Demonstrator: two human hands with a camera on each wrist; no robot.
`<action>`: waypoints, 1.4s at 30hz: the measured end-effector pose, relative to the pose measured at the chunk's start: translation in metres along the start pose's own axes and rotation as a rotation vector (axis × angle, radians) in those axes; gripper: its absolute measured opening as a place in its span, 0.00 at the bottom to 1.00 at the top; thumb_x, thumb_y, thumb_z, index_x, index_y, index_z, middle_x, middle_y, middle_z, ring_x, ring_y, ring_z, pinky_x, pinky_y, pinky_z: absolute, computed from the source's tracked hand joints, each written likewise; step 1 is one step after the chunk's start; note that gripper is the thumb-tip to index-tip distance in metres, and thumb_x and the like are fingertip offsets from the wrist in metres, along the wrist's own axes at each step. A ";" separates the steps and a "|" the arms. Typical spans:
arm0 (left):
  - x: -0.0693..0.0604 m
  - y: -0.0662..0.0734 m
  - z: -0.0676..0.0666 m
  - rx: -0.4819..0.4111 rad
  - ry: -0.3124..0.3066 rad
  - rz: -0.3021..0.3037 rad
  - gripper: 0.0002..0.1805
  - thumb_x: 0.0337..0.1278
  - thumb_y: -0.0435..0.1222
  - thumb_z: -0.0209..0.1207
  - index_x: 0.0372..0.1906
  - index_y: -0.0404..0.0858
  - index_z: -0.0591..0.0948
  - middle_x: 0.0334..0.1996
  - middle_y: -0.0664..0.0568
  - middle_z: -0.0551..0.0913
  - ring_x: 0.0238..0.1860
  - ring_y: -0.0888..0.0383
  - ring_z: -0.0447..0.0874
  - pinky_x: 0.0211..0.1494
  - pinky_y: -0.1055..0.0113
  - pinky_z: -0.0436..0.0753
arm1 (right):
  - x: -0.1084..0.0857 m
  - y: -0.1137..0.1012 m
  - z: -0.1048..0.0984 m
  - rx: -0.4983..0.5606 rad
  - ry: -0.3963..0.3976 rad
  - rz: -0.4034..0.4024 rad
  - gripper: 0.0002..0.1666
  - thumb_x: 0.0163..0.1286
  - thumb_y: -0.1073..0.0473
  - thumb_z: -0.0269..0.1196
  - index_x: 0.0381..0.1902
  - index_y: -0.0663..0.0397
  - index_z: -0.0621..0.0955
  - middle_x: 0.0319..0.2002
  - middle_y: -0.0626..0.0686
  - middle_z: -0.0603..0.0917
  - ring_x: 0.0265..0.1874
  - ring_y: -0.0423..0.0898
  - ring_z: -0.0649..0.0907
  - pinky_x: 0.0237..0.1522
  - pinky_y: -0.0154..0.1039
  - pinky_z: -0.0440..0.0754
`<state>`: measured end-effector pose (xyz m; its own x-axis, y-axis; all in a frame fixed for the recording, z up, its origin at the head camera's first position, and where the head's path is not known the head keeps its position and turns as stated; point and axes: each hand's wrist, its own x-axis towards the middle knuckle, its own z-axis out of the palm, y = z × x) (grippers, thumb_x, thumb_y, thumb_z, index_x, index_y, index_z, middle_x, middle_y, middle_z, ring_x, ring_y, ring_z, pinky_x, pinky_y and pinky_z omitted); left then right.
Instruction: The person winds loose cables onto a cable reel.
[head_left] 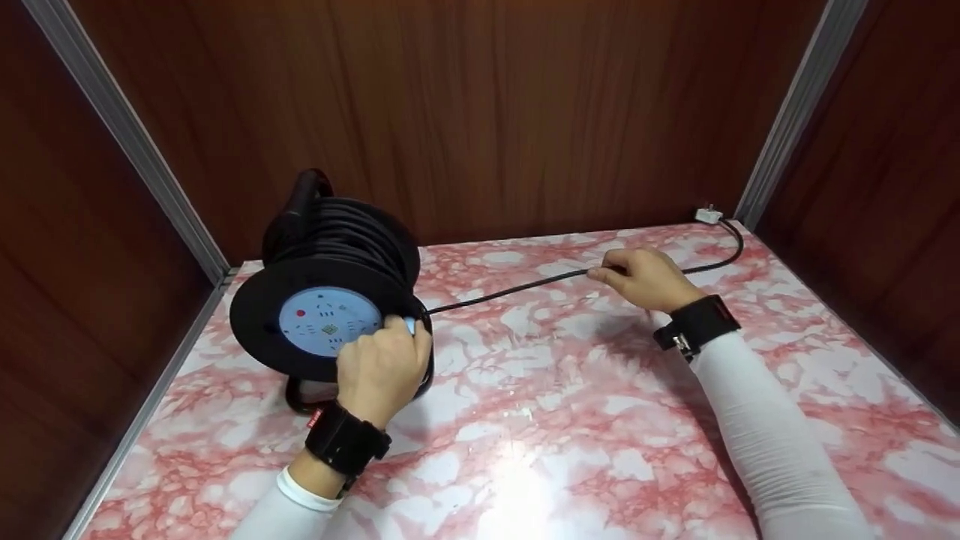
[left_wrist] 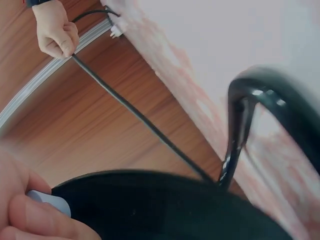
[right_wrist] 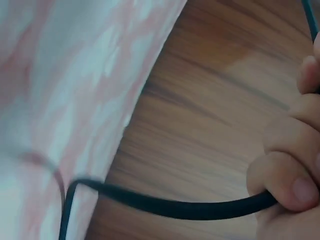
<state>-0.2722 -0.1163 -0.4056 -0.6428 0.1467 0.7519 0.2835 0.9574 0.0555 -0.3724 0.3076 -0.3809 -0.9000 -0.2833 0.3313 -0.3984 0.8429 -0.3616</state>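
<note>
A black cable reel [head_left: 251, 319] with a pale blue socket face [head_left: 311, 330] stands at the left of the table, thick with wound cable. My left hand [head_left: 381, 367] grips the small light-blue crank knob [left_wrist: 52, 201] at the reel's right rim. Off to the right, my right hand [head_left: 645, 279] holds the black cable [head_left: 510, 291] in curled fingers, as the right wrist view also shows. The cable runs nearly straight between reel and right hand. Beyond that hand it bends round to a white plug [head_left: 707, 216] near the far right corner.
A red-and-white marbled tabletop [head_left: 525, 420] lies under everything. Brown wood panels [head_left: 525, 112] with grey metal corner strips [head_left: 799, 105] enclose the back and both sides. The reel's black tubular stand [left_wrist: 237, 125] juts out in the left wrist view.
</note>
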 end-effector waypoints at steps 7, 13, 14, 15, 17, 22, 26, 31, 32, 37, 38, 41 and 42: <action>-0.025 -0.015 0.015 0.201 0.112 0.284 0.18 0.67 0.39 0.64 0.20 0.41 0.76 0.15 0.48 0.75 0.10 0.44 0.78 0.09 0.51 0.71 | -0.004 0.019 0.003 -0.013 -0.132 0.054 0.25 0.83 0.35 0.59 0.35 0.46 0.85 0.27 0.47 0.81 0.27 0.44 0.76 0.36 0.42 0.71; -0.044 -0.033 0.017 0.224 0.019 0.348 0.13 0.66 0.36 0.62 0.24 0.40 0.78 0.18 0.47 0.75 0.11 0.43 0.77 0.10 0.49 0.72 | -0.005 0.017 0.000 0.044 -0.090 0.045 0.24 0.84 0.36 0.58 0.35 0.44 0.86 0.30 0.51 0.85 0.29 0.44 0.79 0.39 0.43 0.74; -0.046 -0.036 0.017 0.219 -0.005 0.348 0.12 0.68 0.36 0.62 0.25 0.40 0.78 0.18 0.47 0.75 0.12 0.42 0.77 0.10 0.49 0.72 | -0.005 0.015 -0.001 0.041 -0.084 0.040 0.24 0.84 0.36 0.58 0.35 0.45 0.86 0.29 0.50 0.84 0.29 0.44 0.78 0.39 0.43 0.74; -0.048 -0.038 0.017 0.213 -0.028 0.348 0.12 0.69 0.36 0.62 0.27 0.40 0.78 0.19 0.47 0.75 0.12 0.42 0.77 0.10 0.48 0.73 | -0.005 0.012 -0.001 0.030 -0.079 0.035 0.24 0.84 0.36 0.58 0.35 0.46 0.85 0.28 0.50 0.83 0.29 0.45 0.77 0.38 0.43 0.73; -0.049 -0.041 0.017 0.196 -0.061 0.343 0.12 0.71 0.36 0.62 0.28 0.39 0.79 0.19 0.46 0.76 0.12 0.41 0.77 0.11 0.48 0.74 | -0.004 0.009 -0.002 -0.001 -0.074 0.033 0.25 0.83 0.35 0.58 0.35 0.47 0.85 0.27 0.47 0.80 0.27 0.44 0.76 0.37 0.42 0.72; -0.051 -0.045 0.014 0.095 -0.166 0.192 0.18 0.74 0.38 0.61 0.23 0.38 0.77 0.17 0.45 0.75 0.13 0.39 0.77 0.12 0.46 0.73 | -0.002 0.009 -0.003 -0.025 -0.149 0.026 0.29 0.81 0.29 0.57 0.30 0.44 0.82 0.24 0.44 0.77 0.25 0.43 0.75 0.33 0.41 0.70; -0.049 -0.047 0.012 0.018 -0.240 -0.022 0.26 0.75 0.43 0.59 0.17 0.38 0.75 0.13 0.43 0.76 0.14 0.37 0.79 0.14 0.47 0.70 | -0.006 0.022 -0.007 0.009 -0.174 0.064 0.30 0.80 0.30 0.59 0.31 0.45 0.85 0.27 0.49 0.83 0.27 0.44 0.77 0.36 0.42 0.73; -0.049 -0.055 0.010 0.003 -0.297 -0.097 0.27 0.75 0.45 0.58 0.16 0.37 0.76 0.14 0.40 0.80 0.17 0.35 0.82 0.18 0.46 0.70 | -0.009 0.037 -0.009 0.068 -0.180 0.070 0.26 0.83 0.38 0.60 0.37 0.51 0.88 0.34 0.54 0.88 0.32 0.44 0.81 0.40 0.41 0.76; -0.049 -0.057 0.009 -0.003 -0.310 -0.106 0.27 0.75 0.45 0.58 0.16 0.38 0.77 0.14 0.40 0.81 0.17 0.35 0.83 0.18 0.45 0.71 | -0.009 0.038 -0.008 0.074 -0.194 0.064 0.25 0.83 0.38 0.59 0.36 0.51 0.88 0.34 0.53 0.88 0.32 0.44 0.80 0.40 0.40 0.76; -0.049 -0.065 0.006 -0.039 -0.400 -0.196 0.28 0.77 0.46 0.55 0.17 0.38 0.79 0.16 0.40 0.83 0.18 0.38 0.84 0.19 0.44 0.73 | -0.007 0.036 -0.004 0.112 -0.251 0.049 0.25 0.84 0.40 0.60 0.33 0.51 0.86 0.35 0.51 0.83 0.34 0.45 0.78 0.41 0.40 0.74; -0.049 -0.066 0.005 -0.046 -0.422 -0.214 0.28 0.77 0.47 0.54 0.17 0.38 0.79 0.17 0.40 0.84 0.18 0.38 0.84 0.19 0.44 0.74 | -0.008 0.034 -0.003 0.114 -0.259 0.052 0.25 0.84 0.40 0.60 0.32 0.51 0.86 0.36 0.51 0.83 0.35 0.45 0.78 0.41 0.40 0.74; -0.048 -0.070 0.003 -0.062 -0.479 -0.239 0.29 0.78 0.48 0.53 0.18 0.38 0.81 0.19 0.39 0.85 0.19 0.39 0.85 0.20 0.43 0.76 | -0.009 0.033 -0.002 0.116 -0.288 0.065 0.26 0.84 0.40 0.59 0.34 0.53 0.87 0.38 0.51 0.82 0.36 0.46 0.77 0.42 0.42 0.74; -0.047 -0.071 0.002 -0.068 -0.500 -0.244 0.29 0.79 0.48 0.52 0.19 0.38 0.81 0.20 0.39 0.86 0.19 0.39 0.85 0.21 0.42 0.77 | -0.010 0.033 -0.002 0.112 -0.294 0.069 0.26 0.84 0.40 0.59 0.34 0.53 0.87 0.38 0.51 0.82 0.36 0.46 0.77 0.42 0.41 0.74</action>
<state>-0.2634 -0.1907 -0.4463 -0.9502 0.0387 0.3092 0.1185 0.9626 0.2438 -0.3759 0.3390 -0.3944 -0.9316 -0.3610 0.0424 -0.3369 0.8139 -0.4734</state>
